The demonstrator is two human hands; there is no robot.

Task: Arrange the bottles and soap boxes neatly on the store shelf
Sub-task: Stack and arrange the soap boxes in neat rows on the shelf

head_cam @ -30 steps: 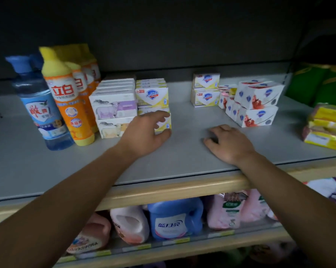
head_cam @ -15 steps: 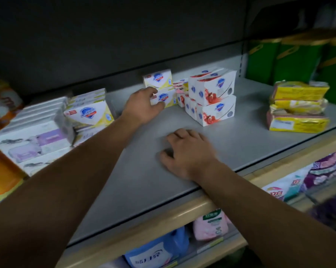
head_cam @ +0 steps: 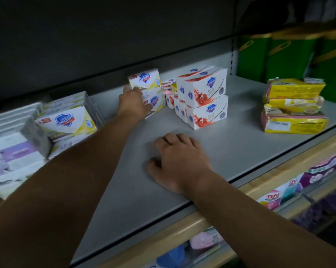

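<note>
Grey shelf (head_cam: 240, 144) carries soap boxes. Red-white Safeguard stack (head_cam: 204, 97) mid-shelf, beside yellow-white pair (head_cam: 146, 88) at back. Left hand (head_cam: 133, 104) grips lower yellow box (head_cam: 155, 101). Right hand (head_cam: 179, 161) rests on shelf, fingers curled, holding nothing.

Grey shelf (head_cam: 240, 144); white-red soap boxes (head_cam: 205, 101); yellow packets (head_cam: 294, 113).

Two bare forearms enter from the bottom edge, each ending in a bare hand: the left hand (head_cam: 133, 105) and the right hand (head_cam: 179, 161). No sleeve, glove, watch or ring shows on either. Both arms are uncovered as far as the frame shows.
</note>
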